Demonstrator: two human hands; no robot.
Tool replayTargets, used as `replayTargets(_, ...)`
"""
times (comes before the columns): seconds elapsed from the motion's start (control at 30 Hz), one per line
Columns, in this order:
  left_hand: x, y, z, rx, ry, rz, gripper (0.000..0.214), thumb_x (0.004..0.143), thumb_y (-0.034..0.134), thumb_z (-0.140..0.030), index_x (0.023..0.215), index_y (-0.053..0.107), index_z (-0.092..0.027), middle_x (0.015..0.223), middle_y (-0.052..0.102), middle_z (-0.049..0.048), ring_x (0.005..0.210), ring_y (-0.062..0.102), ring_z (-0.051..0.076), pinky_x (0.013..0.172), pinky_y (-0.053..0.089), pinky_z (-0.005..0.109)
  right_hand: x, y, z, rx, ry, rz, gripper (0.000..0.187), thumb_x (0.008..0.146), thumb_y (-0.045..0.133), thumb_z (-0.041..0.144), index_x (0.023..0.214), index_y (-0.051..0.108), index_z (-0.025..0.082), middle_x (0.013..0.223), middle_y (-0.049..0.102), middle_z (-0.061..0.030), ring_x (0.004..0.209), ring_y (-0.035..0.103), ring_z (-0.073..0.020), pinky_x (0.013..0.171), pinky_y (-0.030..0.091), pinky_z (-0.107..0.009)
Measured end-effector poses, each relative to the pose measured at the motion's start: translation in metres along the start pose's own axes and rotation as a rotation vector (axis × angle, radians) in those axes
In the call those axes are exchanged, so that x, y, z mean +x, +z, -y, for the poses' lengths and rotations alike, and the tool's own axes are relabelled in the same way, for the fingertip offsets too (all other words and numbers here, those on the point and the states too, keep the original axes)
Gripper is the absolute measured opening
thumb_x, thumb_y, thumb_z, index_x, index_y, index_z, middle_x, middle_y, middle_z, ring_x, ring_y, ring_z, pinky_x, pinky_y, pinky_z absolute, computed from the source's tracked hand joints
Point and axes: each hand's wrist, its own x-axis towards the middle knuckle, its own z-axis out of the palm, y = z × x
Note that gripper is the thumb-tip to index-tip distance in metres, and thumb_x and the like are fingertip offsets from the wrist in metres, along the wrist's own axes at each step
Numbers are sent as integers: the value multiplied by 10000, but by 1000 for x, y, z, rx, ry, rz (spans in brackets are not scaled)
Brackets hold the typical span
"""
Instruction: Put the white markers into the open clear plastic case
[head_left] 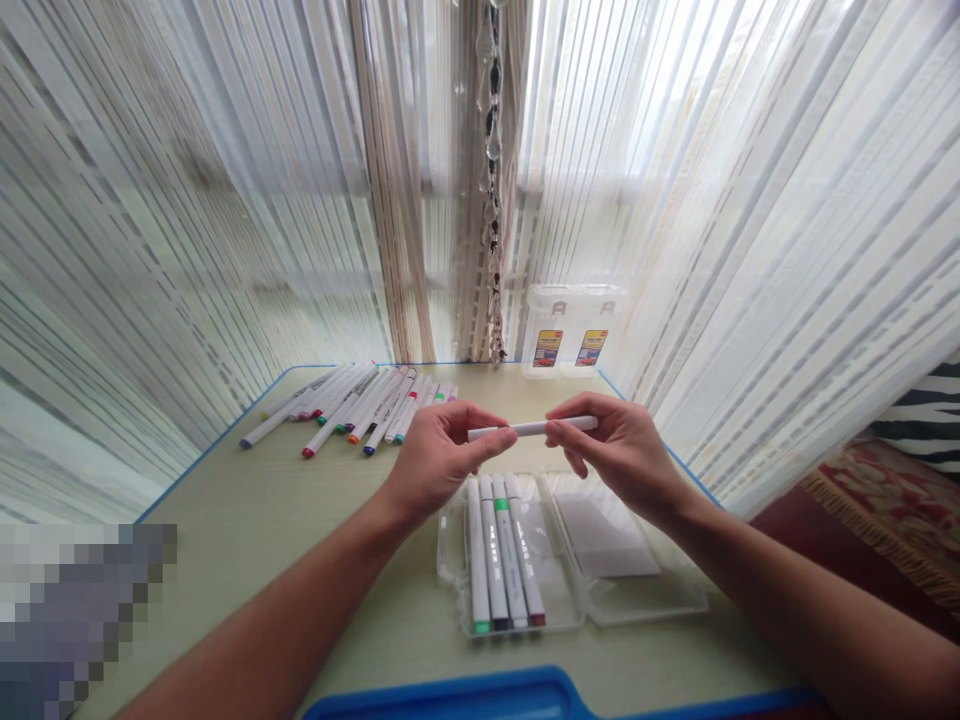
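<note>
Currently, the left hand [435,450] and the right hand [619,440] each pinch one white marker [532,428], held roughly level over the table [247,520]. Nearer the table's near edge, an open clear case [622,600] holds four markers [510,570]. Loose markers [330,427] lie by the far left corner; labelled clear plastic packaging [547,345] stands at the far right corner.

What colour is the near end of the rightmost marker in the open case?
Dark red; that marker end shows best in the head view.
</note>
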Motion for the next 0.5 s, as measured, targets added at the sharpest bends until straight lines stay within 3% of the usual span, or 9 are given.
replayTargets(0.3, -2, 3, -4, 35, -11, 41, 250, 666, 842, -287, 718, 686, -98, 555, 606, -13, 467, 504, 71, 447, 385, 187, -2, 3, 1, -151, 57, 72, 317, 700, 838, 406, 786, 699, 134, 569, 606, 7, 444, 507, -82, 392, 386, -189)
replayTargets(0.5, -1, 6, 2, -103, -70, 74, 309, 720, 799, -338, 839, 721, -63, 591, 646, 37, 498, 593, 116, 499, 489, 241, -3, 4, 5, -172, 85, 92, 350, 764, 766, 487, 823, 701, 148, 687, 683, -51, 451, 510, -88, 414, 410, -210)
